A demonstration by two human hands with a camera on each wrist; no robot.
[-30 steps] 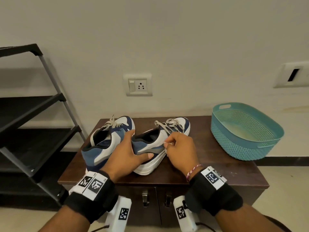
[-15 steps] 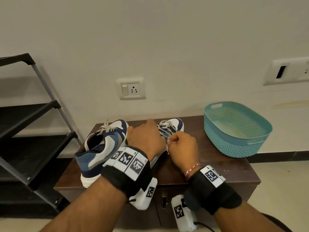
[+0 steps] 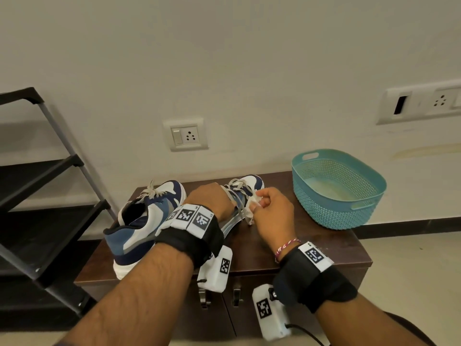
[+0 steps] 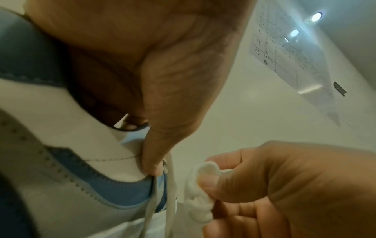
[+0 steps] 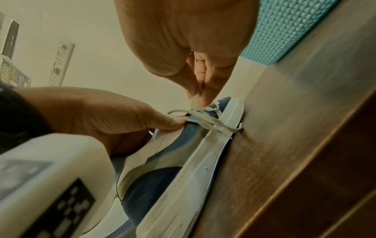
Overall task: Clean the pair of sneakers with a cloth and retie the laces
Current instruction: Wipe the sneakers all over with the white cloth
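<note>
Two blue, grey and white sneakers stand on the brown cabinet top (image 3: 314, 248). The left sneaker (image 3: 147, 221) stands untouched. My left hand (image 3: 214, 199) grips the right sneaker (image 3: 255, 182) at its opening and hides most of it. In the left wrist view its thumb (image 4: 152, 161) presses the sneaker's side (image 4: 61, 161) by the loose laces (image 4: 171, 193). My right hand (image 3: 259, 204) pinches a small white cloth (image 3: 250, 209) just right of the laces. The cloth (image 4: 201, 185) sits between thumb and fingers. The right wrist view shows those fingertips (image 5: 207, 96) above the laces (image 5: 205, 122) near the toe.
A teal plastic basket (image 3: 336, 188) stands on the right end of the cabinet. A black metal shoe rack (image 3: 50, 196) is at the left. The wall with a socket (image 3: 185, 134) is right behind the cabinet.
My left hand has moved from the right sneaker's side up to its opening by the laces. My right hand with the cloth has shifted forward towards the toe.
</note>
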